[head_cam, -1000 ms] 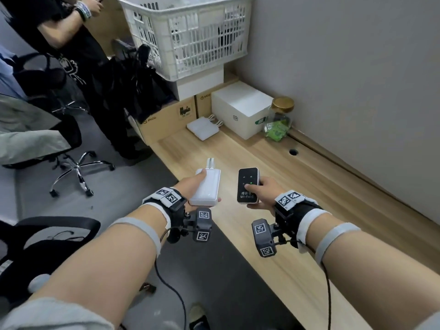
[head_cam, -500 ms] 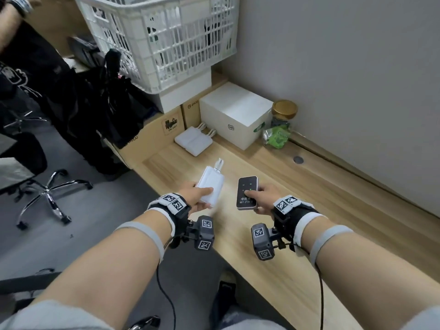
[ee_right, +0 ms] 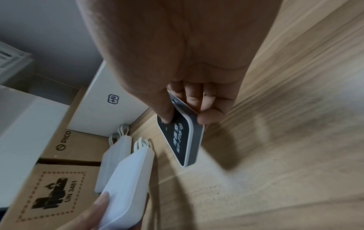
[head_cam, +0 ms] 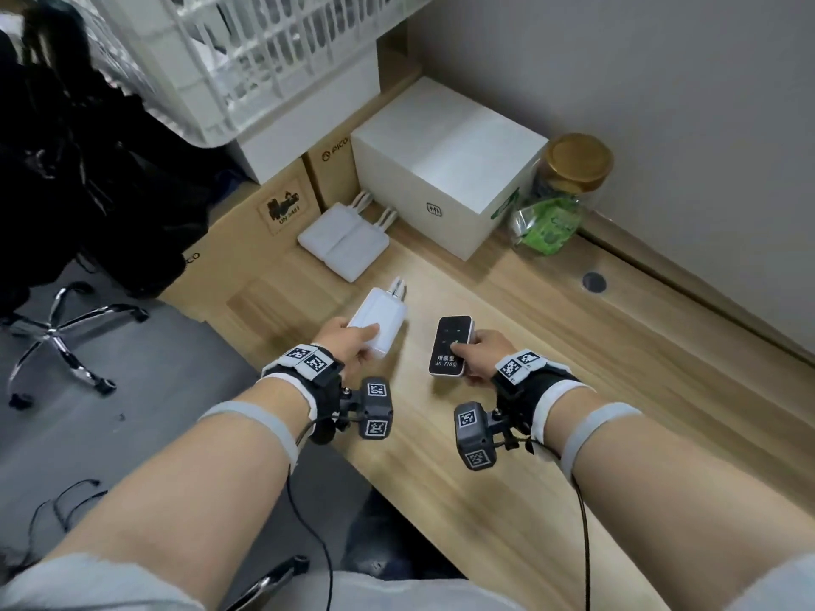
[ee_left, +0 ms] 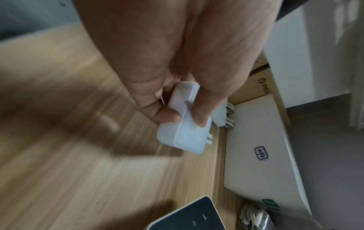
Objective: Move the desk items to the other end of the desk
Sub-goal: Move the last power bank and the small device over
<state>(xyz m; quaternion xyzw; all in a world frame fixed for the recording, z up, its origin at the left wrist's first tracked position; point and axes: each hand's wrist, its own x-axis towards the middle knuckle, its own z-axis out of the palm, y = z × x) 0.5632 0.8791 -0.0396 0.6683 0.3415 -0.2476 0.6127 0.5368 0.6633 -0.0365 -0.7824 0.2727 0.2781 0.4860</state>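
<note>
Both my forearms reach out over the near edge of the wooden desk (head_cam: 507, 500), wrists level, each strapped with a black band carrying square coded tags. My left hand (head_cam: 342, 346) is clamped on a white charger (head_cam: 380, 321) — thumb laid flat on its top face, fingers curled beneath — and holds it just above the wood, its two metal prongs pointing away from me. It is a smooth, matt plastic slab with rounded corners. My right hand (head_cam: 483, 352) grips a black Wi-Fi device (head_cam: 450, 346) by its near end, thumb pressed on the glossy dark face, fingers wrapped under; the body has a pale rim and white lettering that reads "WI-FI6". It is lifted off the desk and tilted, beside the charger and not touching it.

Farther on, two more white adapters (head_cam: 344, 244) lie side by side on the pale, straight-grained surface, their looped cords against the brown cardboard boxes (head_cam: 282, 205) printed "PICO" and "UN 3481". Right of them stands a plain white box (head_cam: 445, 169) with a small stamped logo, then a clear jar (head_cam: 560, 191) with a gold lid and green packets inside. A white plastic lattice basket (head_cam: 264, 59) sits above the cartons.
</note>
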